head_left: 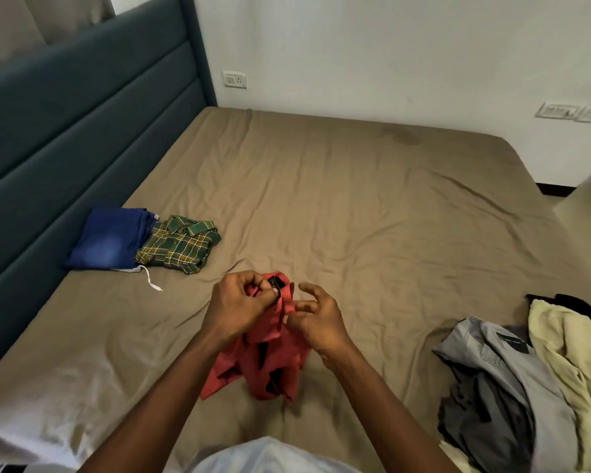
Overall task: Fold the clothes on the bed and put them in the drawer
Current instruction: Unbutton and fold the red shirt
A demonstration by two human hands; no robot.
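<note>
Centrally, low in the frame, a person's two bare hands hold a red shirt (263, 367) by its collar end above a bed (355, 199) with a wrinkled tan sheet. The left hand (239, 302) has its fingers curled tight, pinching the collar fabric. The right hand (316, 319) pinches the front edge just beside it between thumb and forefinger, with the other fingers loosely spread. The shirt's lower part sags in a crumpled heap onto the sheet. It looks light, thin and limp, so it will probably droop wherever it is unsupported. It is neither fragile nor slippery. The collar and shoulder seams seem the best places to grip to shake it flat before folding. At middle left, near the dark padded headboard (82, 107), lie folded blue jeans (106, 238) touching a folded green plaid shirt (180, 245). At lower right sits an unfolded pile: a grey shirt (502, 367) partly under a pale yellow garment (570, 346). These too look soft and floppy.
</note>
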